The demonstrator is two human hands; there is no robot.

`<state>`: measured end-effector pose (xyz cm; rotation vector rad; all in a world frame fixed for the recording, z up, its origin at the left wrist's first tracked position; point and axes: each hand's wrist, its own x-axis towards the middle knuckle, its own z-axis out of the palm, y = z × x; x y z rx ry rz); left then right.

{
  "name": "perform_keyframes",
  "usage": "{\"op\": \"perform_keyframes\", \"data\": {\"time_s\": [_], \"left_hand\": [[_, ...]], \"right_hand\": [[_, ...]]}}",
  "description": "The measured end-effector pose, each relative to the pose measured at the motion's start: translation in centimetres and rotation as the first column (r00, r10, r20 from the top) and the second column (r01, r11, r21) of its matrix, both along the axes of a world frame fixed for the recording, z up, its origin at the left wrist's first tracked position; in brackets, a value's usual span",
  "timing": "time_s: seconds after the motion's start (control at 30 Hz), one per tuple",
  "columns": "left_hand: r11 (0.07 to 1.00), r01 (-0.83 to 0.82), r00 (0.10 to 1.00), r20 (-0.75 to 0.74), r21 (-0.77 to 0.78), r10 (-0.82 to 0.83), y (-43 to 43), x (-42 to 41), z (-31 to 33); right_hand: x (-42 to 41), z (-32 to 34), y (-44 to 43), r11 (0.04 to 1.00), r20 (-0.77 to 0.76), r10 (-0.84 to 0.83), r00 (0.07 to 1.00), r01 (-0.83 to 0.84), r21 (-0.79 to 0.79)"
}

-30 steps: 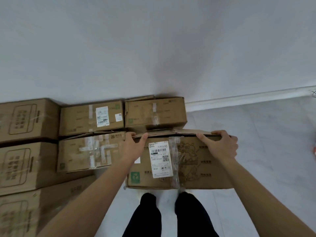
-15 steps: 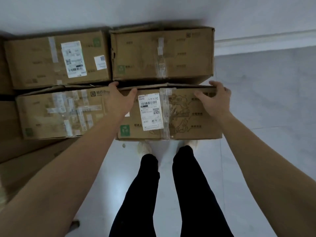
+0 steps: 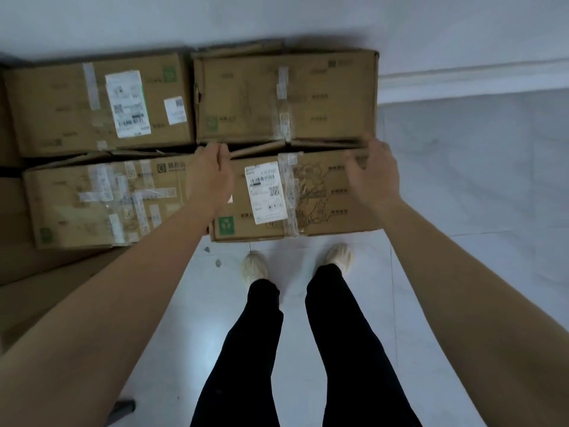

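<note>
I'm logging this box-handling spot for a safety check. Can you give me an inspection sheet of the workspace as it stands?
Surface: pale tiled floor, glossy.
Job's things: labelled box just ahead of the person's feet, with a taped seam and a white shipping label on top.
Clutter: small scraps on the floor beside the left shoe.
Grippers: left hand curls over the labelled box's far top edge. Right hand is at the same edge but blurred, so its grip is unclear.
Cables: nothing seen.
Surroundings: taped box beside the labelled box, two rear boxes behind them, more cartons at the left edge, white wall, baseboard.
</note>
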<state>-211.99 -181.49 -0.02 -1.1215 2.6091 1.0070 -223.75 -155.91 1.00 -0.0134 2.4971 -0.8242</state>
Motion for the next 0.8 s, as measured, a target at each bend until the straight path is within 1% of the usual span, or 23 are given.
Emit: {"op": "perform_keyframes", "data": {"time_s": [0.07,0.1,0.13,0.17,0.23,0.3,0.4,0.47,0.6,0.7,0.8], "left_hand": [[0.986,0.119,0.982,-0.133,-0.117,-0.134,0.1,-1.9,5.2],[0.967,0.178,0.956,-0.2,-0.184,-0.214,0.1,-3.3,8.7],[0.947,0.216,0.93,-0.246,-0.236,-0.273,0.4,-4.4,10.8],[0.929,0.242,0.898,-0.298,-0.279,-0.323,0.5,-5.6,13.7],[0.884,0.278,0.825,-0.379,-0.376,-0.42,0.9,-7.7,21.5],[0.849,0.268,0.718,-0.493,-0.456,-0.492,1.4,-9.8,28.6],[0.813,0.255,0.541,-0.62,-0.523,-0.568,4.6,-12.7,39.1],[0.789,0.277,0.448,-0.653,-0.549,-0.611,7.9,-13.6,44.9],[0.712,0.326,0.239,-0.674,-0.622,-0.699,15.5,-13.0,54.5],[0.639,0.334,0.069,-0.659,-0.693,-0.749,21.7,-10.9,60.2],[0.566,0.323,-0.097,-0.621,-0.759,-0.778,28.9,-8.2,63.1]], "right_hand": [[-0.5,4.7,-0.7,0.999,-0.122,0.041,0.992,-0.042,-0.003],[-1.1,7.9,-1.0,0.999,-0.176,0.049,0.983,-0.052,-0.015],[-1.6,9.9,-1.4,0.998,-0.215,0.049,0.975,-0.055,-0.02],[-2.1,12.8,-1.6,0.998,-0.272,0.039,0.962,-0.05,-0.033],[-2.7,20.2,-1.5,0.997,-0.376,-0.008,0.927,-0.02,-0.071],[-3.1,27.6,-0.8,0.993,-0.48,-0.087,0.873,0.035,-0.116],[-2.1,38.5,2.8,0.971,-0.611,-0.236,0.755,0.154,-0.185],[-0.7,44.1,6.0,0.955,-0.669,-0.298,0.681,0.22,-0.2],[2.7,52.3,13.1,0.928,-0.769,-0.343,0.54,0.32,-0.189],[6.3,56.6,19.1,0.9,-0.82,-0.368,0.439,0.391,-0.194],[11.0,58.8,26.0,0.881,-0.867,-0.335,0.369,0.448,-0.15]]}}
